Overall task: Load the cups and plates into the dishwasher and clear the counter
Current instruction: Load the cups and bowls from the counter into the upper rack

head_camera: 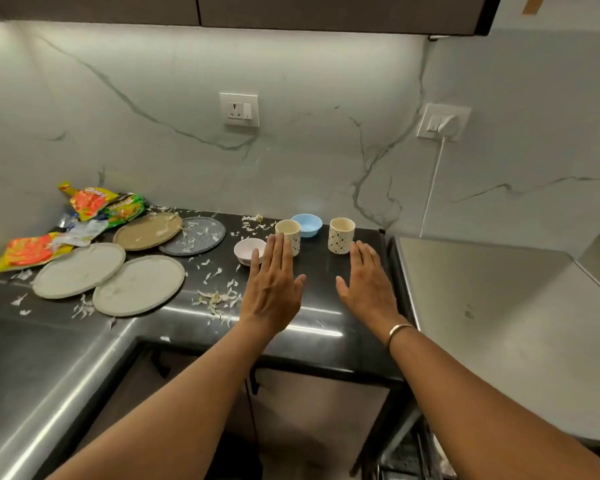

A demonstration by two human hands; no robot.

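Observation:
Two cream cups with a dark dotted pattern stand on the black counter: the left cup and the right cup. My left hand is stretched flat with straight fingers, its fingertips in front of the left cup. My right hand is also flat and open, just right of and nearer than the right cup. Neither hand holds anything. A blue bowl sits behind the cups, a small white bowl to their left. Several dirty plates lie further left: two pale grey, one brown, one dark grey.
Crumpled snack wrappers and scattered white food scraps litter the counter's left and middle. A steel surface adjoins on the right. A white cable hangs from a wall socket. Part of a dark rack shows below the counter.

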